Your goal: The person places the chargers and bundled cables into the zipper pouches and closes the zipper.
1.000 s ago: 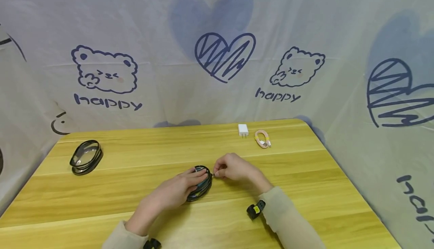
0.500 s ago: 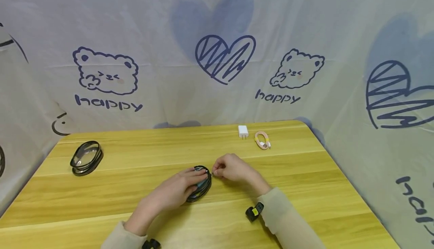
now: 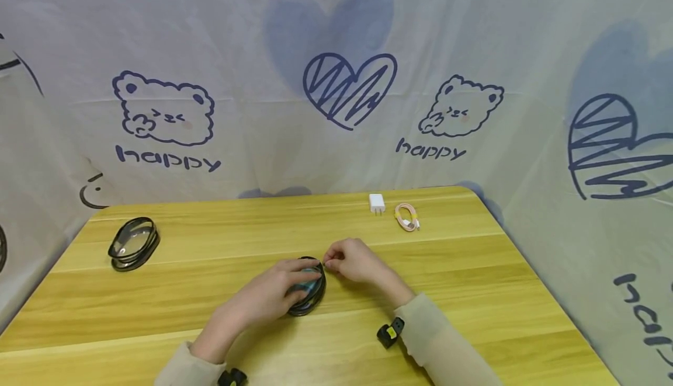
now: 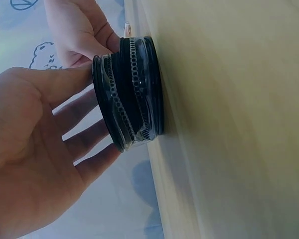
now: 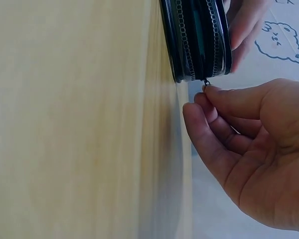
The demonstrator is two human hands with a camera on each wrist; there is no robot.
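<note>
Head view: at lower centre of frame, round case (image 3: 311, 301) with black edging and clear panel, set flat on wood-grain tabletop (image 3: 473, 292); blue-green contents visible through upper face, not identifiable; noted along side wall in both wrist views, two rows of apparent zip teeth, standing apart. Left of case, left hand (image 3: 270, 292), fingers spread and largely straight, resting on upper face; pressed there, in all likelihood, to keep case from sliding; no curl around case evident. Right of case, right hand (image 3: 354, 260), fingertips brought together at case edge; in right wrist view, small zip pull (image 5: 206, 83) pinched between thumb and finger, largely concealed; presumably held low and close to edge so as to line up with zip teeth.

Upper left of tabletop, second black-edged clear case (image 3: 135, 260), well apart from hands; upper right of tabletop, white charger (image 3: 376, 202), prongs toward bottom of frame; near it, pale pink cable (image 3: 406, 205), coiled and bound with yellow ties, apparently against tangling. On backdrop cloth (image 3: 252, 70), "happy" legible under left and right bear drawings; at right edge of frame, similar lettering, cut off; on black wrist device (image 3: 390, 332) by right sleeve, yellow patch, wording too small to read; on cases, charger and cable, no brand legible.
</note>
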